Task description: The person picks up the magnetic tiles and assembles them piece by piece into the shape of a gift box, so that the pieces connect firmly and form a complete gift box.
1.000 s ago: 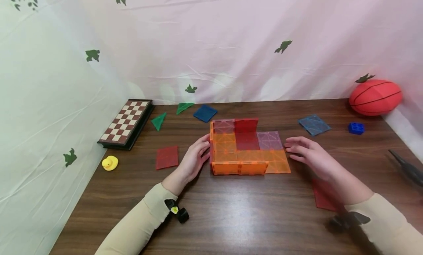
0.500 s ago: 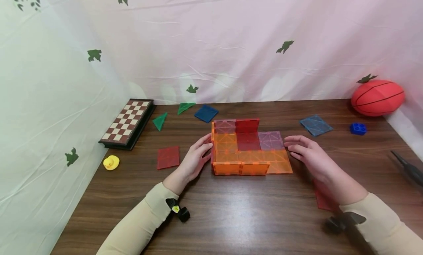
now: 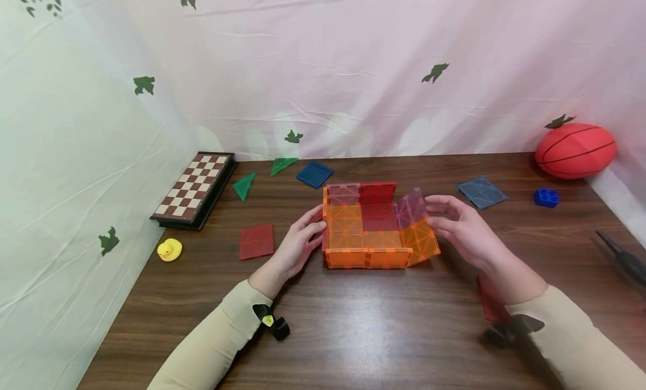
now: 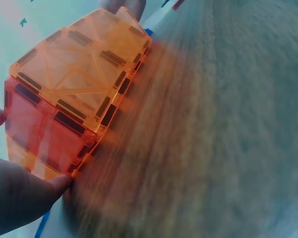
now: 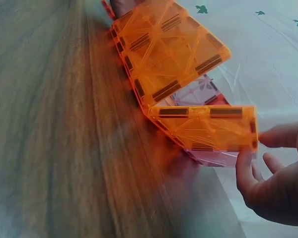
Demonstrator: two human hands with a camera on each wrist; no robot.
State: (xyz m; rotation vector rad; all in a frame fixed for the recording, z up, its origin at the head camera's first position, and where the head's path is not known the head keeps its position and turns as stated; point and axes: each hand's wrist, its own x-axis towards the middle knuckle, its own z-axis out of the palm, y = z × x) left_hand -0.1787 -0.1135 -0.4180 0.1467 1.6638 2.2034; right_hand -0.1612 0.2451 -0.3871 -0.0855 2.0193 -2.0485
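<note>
Forming a tile box (image 3: 373, 227) mid-table: back, left and front walls are standing. The right hand (image 3: 461, 227), fingers spread, is tipping the right-side tiles (image 3: 416, 224) upward, only half raised. The left hand (image 3: 298, 244) is pressing flat against the left wall.

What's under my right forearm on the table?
A red square tile lies flat on the wooden table, partly showing beside the right wrist. The arm and the wrist camera cover the rest of it, so whether anything else lies there cannot be seen.
</note>
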